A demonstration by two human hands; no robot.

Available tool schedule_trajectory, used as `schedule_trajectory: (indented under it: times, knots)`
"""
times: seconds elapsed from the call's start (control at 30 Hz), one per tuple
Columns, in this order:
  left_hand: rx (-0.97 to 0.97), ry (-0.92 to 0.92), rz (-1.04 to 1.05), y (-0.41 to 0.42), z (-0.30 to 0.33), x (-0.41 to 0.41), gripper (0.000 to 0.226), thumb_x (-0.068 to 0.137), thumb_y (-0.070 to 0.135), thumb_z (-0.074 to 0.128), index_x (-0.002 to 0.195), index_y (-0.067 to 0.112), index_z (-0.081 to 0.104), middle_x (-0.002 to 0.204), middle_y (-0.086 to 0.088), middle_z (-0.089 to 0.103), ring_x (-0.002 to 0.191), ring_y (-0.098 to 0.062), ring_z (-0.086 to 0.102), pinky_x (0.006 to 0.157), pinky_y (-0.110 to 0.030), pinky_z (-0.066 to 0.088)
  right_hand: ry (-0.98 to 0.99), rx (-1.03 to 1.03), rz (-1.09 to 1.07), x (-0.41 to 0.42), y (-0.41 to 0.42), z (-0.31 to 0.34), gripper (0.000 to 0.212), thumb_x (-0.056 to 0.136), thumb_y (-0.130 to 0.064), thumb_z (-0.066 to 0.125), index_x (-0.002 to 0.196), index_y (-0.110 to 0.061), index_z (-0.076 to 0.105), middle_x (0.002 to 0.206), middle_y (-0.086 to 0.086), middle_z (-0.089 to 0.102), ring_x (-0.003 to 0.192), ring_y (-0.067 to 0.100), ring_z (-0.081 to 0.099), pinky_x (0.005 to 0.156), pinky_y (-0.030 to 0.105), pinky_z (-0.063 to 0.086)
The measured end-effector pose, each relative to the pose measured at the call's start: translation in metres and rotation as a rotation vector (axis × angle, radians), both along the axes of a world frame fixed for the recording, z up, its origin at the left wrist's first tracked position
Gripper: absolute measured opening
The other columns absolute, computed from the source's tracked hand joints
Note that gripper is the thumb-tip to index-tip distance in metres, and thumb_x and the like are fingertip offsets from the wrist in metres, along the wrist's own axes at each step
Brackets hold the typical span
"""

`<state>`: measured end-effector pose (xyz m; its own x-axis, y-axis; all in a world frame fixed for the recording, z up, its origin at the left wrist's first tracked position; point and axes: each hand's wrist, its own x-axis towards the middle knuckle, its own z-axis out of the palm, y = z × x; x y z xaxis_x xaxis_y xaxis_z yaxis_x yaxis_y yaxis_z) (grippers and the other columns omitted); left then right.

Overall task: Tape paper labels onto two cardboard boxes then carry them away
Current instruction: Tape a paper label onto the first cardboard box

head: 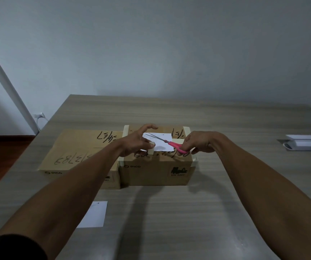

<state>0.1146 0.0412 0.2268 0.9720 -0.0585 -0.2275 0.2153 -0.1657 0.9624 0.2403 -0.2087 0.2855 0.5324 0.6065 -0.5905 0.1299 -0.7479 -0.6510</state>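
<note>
Two cardboard boxes stand side by side on the table: the left box point(79, 152) with black handwriting on top, and the right box point(156, 171), edged with pale tape. A white paper label point(163, 145) lies on the right box's top. My left hand point(137, 141) hovers over the label's left part, pinching a strip of pale tape point(152, 147) that runs down over the box's front edge. My right hand point(197, 142) grips pink-handled scissors point(177, 146), blades open and pointing left across the label toward the tape. A second white label point(94, 214) lies on the table near my left forearm.
A white device with a flat white box point(304, 142) sits at the table's right side. The table's left edge drops to a dark wooden floor. A white pole point(6, 83) leans at the left wall. Wall stands close behind the table.
</note>
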Motion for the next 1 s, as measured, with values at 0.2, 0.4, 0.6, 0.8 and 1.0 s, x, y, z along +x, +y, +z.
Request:
schedule_trajectory:
  times: [0.2, 0.4, 0.6, 0.8, 1.0]
  knots:
    - [0.018, 0.035, -0.078, -0.001, 0.000, 0.005, 0.065, 0.094, 0.003, 0.069, 0.139, 0.043, 0.045, 0.097, -0.021, 0.057, 0.081, -0.030, 0.042, 0.069, -0.042, 0.043, -0.009, -0.046, 0.039, 0.003, -0.003, -0.005, 0.021, 0.085, -0.015, 0.080, 0.066, -0.022, 0.082, 0.085, 0.000, 0.072, 0.086, 0.012, 0.058, 0.081, 0.034, 0.043]
    - [0.061, 0.047, -0.083, -0.007, 0.002, 0.007, 0.066, 0.095, 0.000, 0.066, 0.143, 0.038, 0.041, 0.097, -0.020, 0.059, 0.080, -0.029, 0.043, 0.063, -0.036, 0.045, -0.044, -0.059, 0.016, 0.006, -0.005, -0.009, 0.007, 0.081, -0.018, 0.084, 0.074, -0.016, 0.082, 0.088, 0.004, 0.071, 0.087, 0.016, 0.055, 0.078, 0.036, 0.043]
    - [0.049, 0.042, -0.068, -0.005, -0.001, 0.008, 0.072, 0.094, 0.000, 0.068, 0.144, 0.043, 0.038, 0.082, -0.018, 0.053, 0.065, -0.024, 0.043, 0.059, -0.036, 0.041, -0.159, -0.071, 0.043, 0.005, -0.003, -0.008, 0.021, 0.084, -0.021, 0.080, 0.064, -0.022, 0.081, 0.069, -0.003, 0.070, 0.068, 0.009, 0.054, 0.063, 0.028, 0.041]
    - [0.010, 0.005, -0.019, -0.011, -0.001, 0.005, 0.081, 0.091, -0.002, 0.071, 0.145, 0.046, 0.036, 0.088, -0.021, 0.059, 0.064, -0.021, 0.049, 0.059, -0.036, 0.041, -0.258, -0.098, -0.169, 0.006, 0.003, -0.029, 0.027, 0.083, -0.018, 0.084, 0.079, 0.007, 0.073, 0.072, 0.015, 0.075, 0.060, 0.020, 0.065, 0.057, 0.029, 0.053]
    - [-0.022, -0.004, 0.029, -0.017, -0.005, -0.004, 0.091, 0.090, -0.001, 0.074, 0.152, 0.047, 0.027, 0.088, -0.021, 0.064, 0.063, -0.019, 0.059, 0.061, -0.035, 0.045, -0.528, -0.247, -0.357, 0.004, 0.008, -0.057, 0.037, 0.075, -0.025, 0.087, 0.091, -0.006, 0.061, 0.089, 0.011, 0.066, 0.082, 0.029, 0.069, 0.074, 0.039, 0.062]
